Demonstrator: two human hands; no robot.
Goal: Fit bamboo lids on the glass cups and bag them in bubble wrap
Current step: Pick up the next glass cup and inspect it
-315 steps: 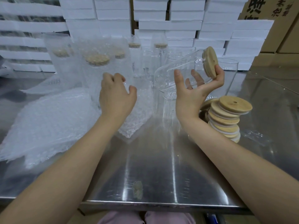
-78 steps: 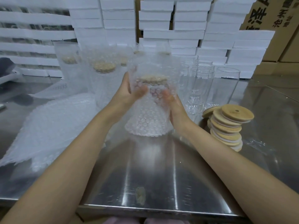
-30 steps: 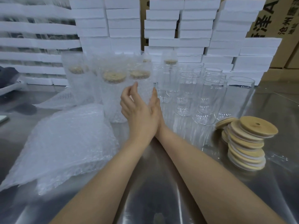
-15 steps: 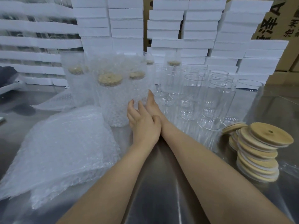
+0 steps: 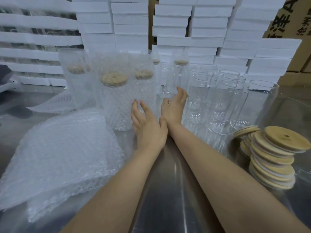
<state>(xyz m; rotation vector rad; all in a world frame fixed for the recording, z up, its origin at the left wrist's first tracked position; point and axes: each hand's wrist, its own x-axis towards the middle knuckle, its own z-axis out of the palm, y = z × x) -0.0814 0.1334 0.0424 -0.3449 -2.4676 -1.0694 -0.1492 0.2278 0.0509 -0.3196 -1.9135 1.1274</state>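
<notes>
Several lidded glass cups in bubble wrap bags (image 5: pixel 116 101) stand at the back left of the steel table (image 5: pixel 168 190). My left hand (image 5: pixel 148 126) lies low on the table with straight fingers at the base of the nearest wrapped cup. My right hand (image 5: pixel 173 106) stretches forward beside it, fingers straight, between the wrapped cups and several bare glass cups (image 5: pixel 218 101); it holds nothing. A stack of bamboo lids (image 5: pixel 276 157) sits at the right. A pile of flat bubble wrap bags (image 5: pixel 58 152) lies at the left.
Stacks of white foam boxes (image 5: pixel 193 31) wall off the back of the table. Brown cardboard cartons (image 5: pixel 292 22) stand at the back right. The table's front middle shows bare steel under my forearms.
The freshly bagged cup now stands among the wrapped ones. In the last second both hands dropped lower to the table, and my right hand reached further forward toward the bare cups.
</notes>
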